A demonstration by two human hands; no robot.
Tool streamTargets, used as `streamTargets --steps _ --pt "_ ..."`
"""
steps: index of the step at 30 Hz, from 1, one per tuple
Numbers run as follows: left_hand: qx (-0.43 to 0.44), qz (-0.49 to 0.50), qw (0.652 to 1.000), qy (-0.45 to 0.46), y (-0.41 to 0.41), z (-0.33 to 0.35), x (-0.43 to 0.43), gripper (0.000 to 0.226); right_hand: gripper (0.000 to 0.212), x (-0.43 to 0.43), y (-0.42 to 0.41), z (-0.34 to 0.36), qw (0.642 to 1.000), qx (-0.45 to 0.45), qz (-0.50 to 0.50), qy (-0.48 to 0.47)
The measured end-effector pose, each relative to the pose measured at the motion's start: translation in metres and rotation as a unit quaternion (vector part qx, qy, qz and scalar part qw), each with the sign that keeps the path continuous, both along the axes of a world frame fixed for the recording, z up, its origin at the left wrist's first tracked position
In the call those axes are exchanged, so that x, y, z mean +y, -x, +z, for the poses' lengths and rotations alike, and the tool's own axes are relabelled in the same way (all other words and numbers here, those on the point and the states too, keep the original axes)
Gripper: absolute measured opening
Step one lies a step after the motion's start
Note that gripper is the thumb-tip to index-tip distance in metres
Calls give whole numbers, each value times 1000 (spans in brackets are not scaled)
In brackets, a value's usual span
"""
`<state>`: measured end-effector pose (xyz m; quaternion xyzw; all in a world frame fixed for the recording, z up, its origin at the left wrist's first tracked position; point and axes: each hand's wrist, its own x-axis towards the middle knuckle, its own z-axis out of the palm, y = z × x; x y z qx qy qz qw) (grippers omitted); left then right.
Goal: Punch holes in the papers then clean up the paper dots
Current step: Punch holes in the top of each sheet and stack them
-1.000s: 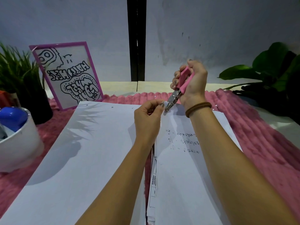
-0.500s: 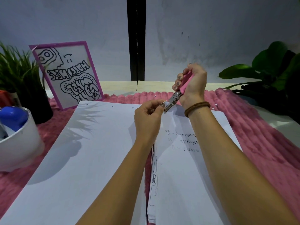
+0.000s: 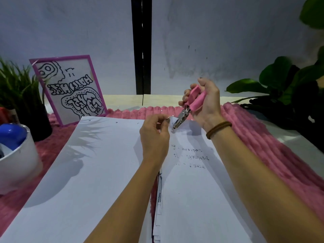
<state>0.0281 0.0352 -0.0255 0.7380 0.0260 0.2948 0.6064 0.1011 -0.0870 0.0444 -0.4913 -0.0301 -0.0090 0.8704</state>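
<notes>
My right hand (image 3: pixel 205 106) grips a pink-handled hole punch (image 3: pixel 190 106), its metal jaws pointing down-left at the top left corner of the right paper stack (image 3: pixel 198 181). The handles look spread apart. My left hand (image 3: pixel 154 135) pinches that lifted corner of the top sheet, just left of the jaws. A second white sheet (image 3: pixel 84 172) lies to the left, with small punched holes (image 3: pixel 116 122) along its far edge. A few tiny white paper dots (image 3: pixel 161 111) lie on the pink mat near the far edge.
A fluffy pink mat (image 3: pixel 273 146) covers the table under the papers. A white bowl (image 3: pixel 19 163) with a blue object stands at the left. A purple-framed drawing (image 3: pixel 70 90) and a grass plant (image 3: pixel 15 95) stand at the back left; a leafy plant (image 3: pixel 287 92) stands at the right.
The punch handles closed half a second ago and have spread again. My right hand stays near the paper corner. My left hand keeps pinching the corner.
</notes>
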Motion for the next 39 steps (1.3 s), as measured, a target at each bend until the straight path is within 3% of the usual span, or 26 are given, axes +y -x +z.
streamTargets --steps 4,7,11,16,34,39 --pt "31 -37 998 50 0 3 1 7 19 -28 -3 -4 1000 -2 -29 -5" --pt "72 -79 994 36 0 4 0 7 23 -39 -3 -8 998 -2 -55 -27" --pt "108 -126 985 41 1 2 1 26 24 -43 -7 -12 996 -8 -73 -52" --pt "97 -134 984 62 6 5 0 14 23 -53 -14 -14 993 2 -106 -60" --pt "72 -146 984 76 3 2 -1 15 18 -55 -17 -15 986 11 -150 -73" --pt "112 -186 969 120 5 5 1 11 23 -54 -14 -16 983 18 -163 -84"
